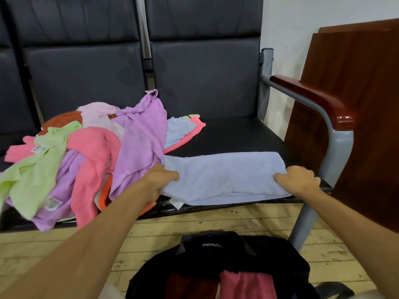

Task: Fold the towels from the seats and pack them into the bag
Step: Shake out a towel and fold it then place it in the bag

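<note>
Pale blue towel (222, 175), black bag (216, 255), dark grey seats (205, 78).

A row of dark padded seats (205, 83) on a grey metal frame (336, 152) stands against a white wall (323, 11). A glossy reddish wooden armrest (313, 98) caps the end. Reddish-brown wooden panels (356, 93) lean nearby, above pale wooden floorboards (226, 219).

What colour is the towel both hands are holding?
Light blue, almost lavender; the towel shows best in the head view, the only one.

Folded pale blue towel (224, 175) lies flat along seat edge (237, 134).
</note>
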Available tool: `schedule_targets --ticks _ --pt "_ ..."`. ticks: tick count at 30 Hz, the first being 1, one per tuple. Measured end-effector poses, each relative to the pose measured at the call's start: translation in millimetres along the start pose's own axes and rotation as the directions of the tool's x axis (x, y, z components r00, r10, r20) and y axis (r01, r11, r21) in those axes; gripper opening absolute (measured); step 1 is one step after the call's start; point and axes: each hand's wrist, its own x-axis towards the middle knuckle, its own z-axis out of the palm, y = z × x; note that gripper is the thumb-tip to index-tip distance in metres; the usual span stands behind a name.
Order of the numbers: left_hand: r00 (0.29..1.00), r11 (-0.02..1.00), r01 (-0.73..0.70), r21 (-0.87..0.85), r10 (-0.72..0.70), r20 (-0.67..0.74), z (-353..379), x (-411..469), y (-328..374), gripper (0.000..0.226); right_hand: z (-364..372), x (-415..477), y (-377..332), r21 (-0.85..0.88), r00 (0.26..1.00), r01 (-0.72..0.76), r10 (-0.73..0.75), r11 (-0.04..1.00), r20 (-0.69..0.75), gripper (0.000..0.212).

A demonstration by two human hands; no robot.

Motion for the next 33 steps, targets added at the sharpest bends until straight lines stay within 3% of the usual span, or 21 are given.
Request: schedule_targets --ticks 3,5,7,11,14,16,19,21,24,27,31,33 --pt "0.979 0.933 0.191 -0.306 -0.158 0.13 -12 -8 3 0.021 -3 -9 -7 0.206 0.997 0.067 -0.072 0.976 0.017 0.024" --pt "0.955 0.876 0.287 -0.388 -0.23 0.185 -23 -14 5 0.02 -6 -13 -12 0.383 0.998 0.063 -0.07 0.922 0.006 0.015" --pt "0.944 0.835 0.329 -0.442 -0.273 0.187 -33 -12 5 0.032 -6 -12 -11 0.579 0.998 -0.035 -0.005 0.815 0.068 0.016" --pt "0.956 0.797 0.294 -0.527 -0.248 0.158 -43 -12 6 0.023 -4 -8 -8 0.712 0.942 -0.284 0.047 0.642 0.333 0.047" --pt "0.977 0.79 0.202 -0.578 -0.2 0.07 -37 -16 10 0.019 -4 -8 -13 0.761 0.915 -0.331 -0.008 0.558 0.404 0.041" --pt "0.989 0.822 0.111 -0.558 -0.145 -0.017 -28 -19 16 0.019 -1 -8 -16 0.79 0.907 -0.343 -0.04 0.509 0.42 0.04" --pt "0.993 0.915 -0.06 -0.399 0.012 -0.121 -10 -24 25 0.027 1 -8 -19 0.805 0.905 -0.351 -0.047 0.478 0.422 0.039" --pt "0.988 0.939 -0.142 -0.315 0.116 -0.1 4 -30 31 0.026 2 -9 -20 0.807 0.902 -0.367 -0.035 0.463 0.43 0.038" --pt "0.986 0.945 -0.163 -0.284 0.163 -0.023 32 -33 42 0.019 5 -8 -20 0.808 0.897 -0.389 -0.017 0.444 0.441 0.037" --pt "0.993 0.953 -0.111 -0.282 0.121 0.018 61 -31 56 0.005 8 -6 -18 0.82 0.897 -0.381 -0.045 0.426 0.44 0.027" --pt "0.987 0.979 -0.108 -0.171 0.126 0.098 108 -27 72 0.01 11 -2 -14 0.836 0.894 -0.382 -0.072 0.395 0.442 0.02" --pt "0.984 0.992 -0.12 -0.03 0.122 0.127 132 -22 73 0.017 12 2 -12 0.832 0.892 -0.388 -0.067 0.397 0.448 0.018"
